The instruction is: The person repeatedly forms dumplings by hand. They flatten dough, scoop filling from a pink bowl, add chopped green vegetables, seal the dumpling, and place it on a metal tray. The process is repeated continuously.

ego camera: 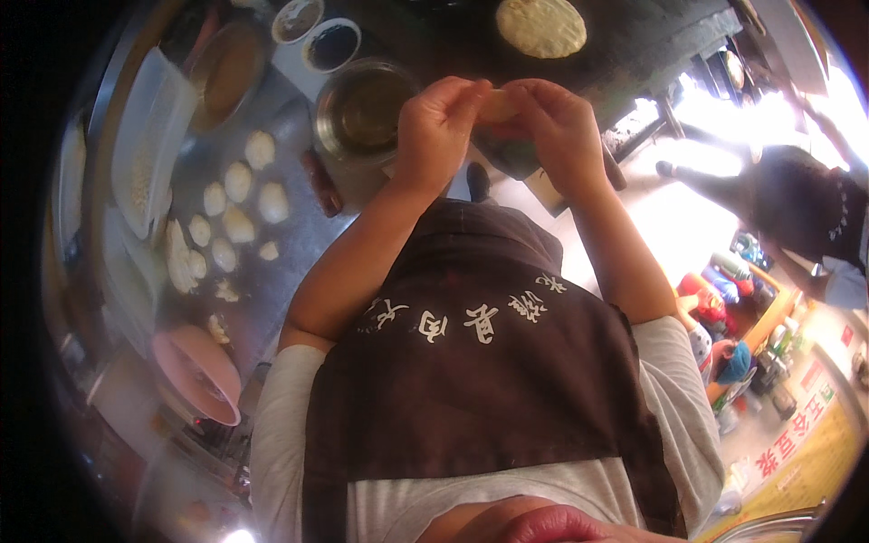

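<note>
A small piece of pale dough [499, 106] is held between my two hands, in front of my apron. My left hand [440, 125] pinches its left end with thumb and fingers. At the right end, my right hand [560, 129] grips it the same way. The fingers hide much of the dough. Beyond my hands, a round flatbread [541, 27] lies on a dark griddle [455, 41]. Just left of my left hand stands a round metal pot [366, 112], its contents hard to make out.
Several dough balls [237, 182] lie on the metal worktop [292, 251] at left. Around them are a brown rod-like tool [320, 183], a pink bowl [197, 375], a white plastic bin [151, 142] and a sauce bowl [331, 46]. Another person [794, 197] is at right.
</note>
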{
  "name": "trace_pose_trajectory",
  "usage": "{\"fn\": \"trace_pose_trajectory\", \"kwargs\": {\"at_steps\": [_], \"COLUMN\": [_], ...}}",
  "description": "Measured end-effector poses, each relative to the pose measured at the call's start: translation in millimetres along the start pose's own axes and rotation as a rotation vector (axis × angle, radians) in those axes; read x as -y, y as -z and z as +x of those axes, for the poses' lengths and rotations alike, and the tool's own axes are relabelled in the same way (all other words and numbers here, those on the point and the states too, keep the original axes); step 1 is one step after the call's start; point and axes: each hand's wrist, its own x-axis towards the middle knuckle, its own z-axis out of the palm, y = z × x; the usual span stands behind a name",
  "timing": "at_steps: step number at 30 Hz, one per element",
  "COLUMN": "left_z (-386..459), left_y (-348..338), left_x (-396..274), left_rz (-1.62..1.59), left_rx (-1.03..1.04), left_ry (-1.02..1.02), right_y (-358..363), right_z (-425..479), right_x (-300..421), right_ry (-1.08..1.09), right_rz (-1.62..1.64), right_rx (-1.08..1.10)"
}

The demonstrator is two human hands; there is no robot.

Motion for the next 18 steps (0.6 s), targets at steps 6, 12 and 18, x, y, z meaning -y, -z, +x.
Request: {"fn": "trace_pose_trajectory", "kwargs": {"at_steps": [6,12,18], "left_z": [13.0,39.6,63.9], "left_y": [-30.1,-52.1,-46.2], "left_x": [18.1,41.7,34.4], "left_rz": [-0.037,0.023,-0.07], "left_rx": [0.168,0.197,0.406], "left_ry": [-0.059,-0.162,0.178], "right_y": [33.1,55.4,64.5], "right_z": [3.1,23.0,41.5], "right_x": [-12.9,-29.0,-15.6], "right_ry": [-0.046,-0.075,-0.034], "right_rz": [-0.063,-0.096,-0.31], "right_rx": [-0.104,-0.192,-0.159]}}
